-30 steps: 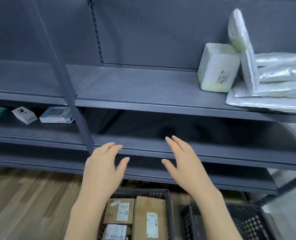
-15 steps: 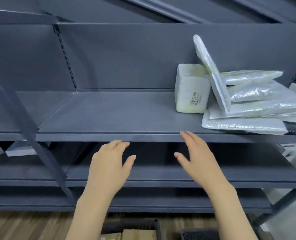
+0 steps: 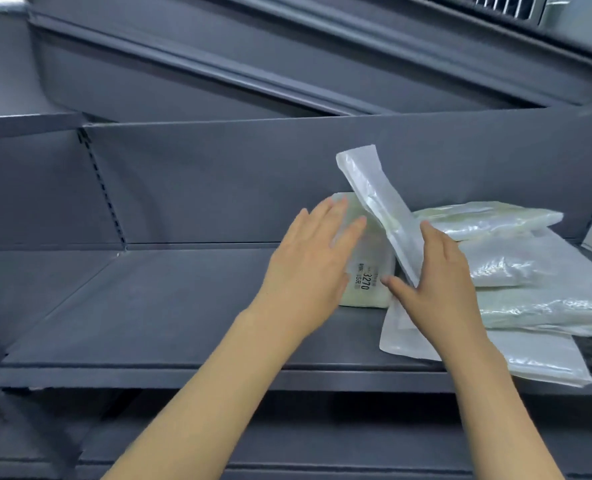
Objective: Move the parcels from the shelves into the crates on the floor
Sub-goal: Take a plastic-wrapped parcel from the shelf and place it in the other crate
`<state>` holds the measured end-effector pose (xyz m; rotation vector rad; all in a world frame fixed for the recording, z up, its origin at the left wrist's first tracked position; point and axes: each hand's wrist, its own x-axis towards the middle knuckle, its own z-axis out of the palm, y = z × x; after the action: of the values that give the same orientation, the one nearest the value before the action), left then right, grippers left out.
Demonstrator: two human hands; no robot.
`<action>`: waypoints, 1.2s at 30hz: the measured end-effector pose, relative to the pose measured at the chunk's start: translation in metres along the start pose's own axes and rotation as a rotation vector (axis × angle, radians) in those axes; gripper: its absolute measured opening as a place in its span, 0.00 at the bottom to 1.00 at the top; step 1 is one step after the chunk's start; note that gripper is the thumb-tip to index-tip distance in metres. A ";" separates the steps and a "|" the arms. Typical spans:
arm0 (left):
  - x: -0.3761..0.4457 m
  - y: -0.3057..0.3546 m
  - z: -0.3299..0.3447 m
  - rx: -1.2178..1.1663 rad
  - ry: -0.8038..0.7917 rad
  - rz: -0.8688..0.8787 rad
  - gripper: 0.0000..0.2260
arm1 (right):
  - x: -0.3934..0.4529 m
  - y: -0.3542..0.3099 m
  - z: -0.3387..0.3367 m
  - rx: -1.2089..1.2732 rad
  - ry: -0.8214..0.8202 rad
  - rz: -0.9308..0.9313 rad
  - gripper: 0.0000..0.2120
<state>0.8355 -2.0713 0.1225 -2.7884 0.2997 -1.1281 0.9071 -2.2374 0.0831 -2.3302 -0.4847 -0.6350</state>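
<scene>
A white block-shaped parcel (image 3: 367, 278) with a label reading 3270 stands on the grey shelf (image 3: 149, 306). My left hand (image 3: 312, 268) reaches over its left side with straight fingers, at or just short of its surface. My right hand (image 3: 433, 278) is spread open at its right side, in front of a flat white bag (image 3: 377, 202) that leans tilted against a stack of white plastic-wrapped parcels (image 3: 530, 282). Neither hand grips anything. The floor crates are out of view.
The shelf's back panel (image 3: 218, 181) rises behind the parcels. A slotted upright (image 3: 104, 192) divides the bays. Lower shelf boards (image 3: 287, 441) run beneath my forearms. A slanted grey beam (image 3: 287, 64) crosses overhead.
Both hands have risen from below the shelf edge up to the white block parcel. The view has tilted upward, and the crates and floor have dropped out of sight.
</scene>
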 end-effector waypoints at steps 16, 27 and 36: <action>0.085 -0.016 0.052 0.497 -0.022 0.145 0.21 | 0.032 0.048 0.042 0.034 -0.042 0.142 0.31; -0.023 -0.004 -0.023 0.204 0.293 -0.154 0.22 | -0.019 -0.007 0.036 0.170 0.292 -0.123 0.44; -0.224 0.057 -0.094 -0.073 0.177 -0.557 0.22 | -0.173 -0.046 0.010 0.222 0.100 -0.401 0.40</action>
<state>0.6048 -2.0799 0.0286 -2.9224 -0.4643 -1.4973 0.7467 -2.2276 0.0033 -1.9947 -0.9389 -0.8319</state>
